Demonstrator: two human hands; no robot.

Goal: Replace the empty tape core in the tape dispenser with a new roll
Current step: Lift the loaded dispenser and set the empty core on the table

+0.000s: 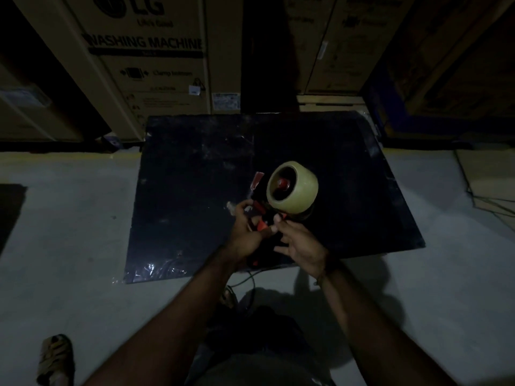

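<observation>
The left hand has its fingers wrapped around the tape dispenser; the right hand pinches its frame with the other fingers spread. A full tape roll sits mounted on the dispenser, above a black mat on the floor.

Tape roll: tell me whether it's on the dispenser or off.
On: the tape roll sits around the dispenser's red hub.
</observation>
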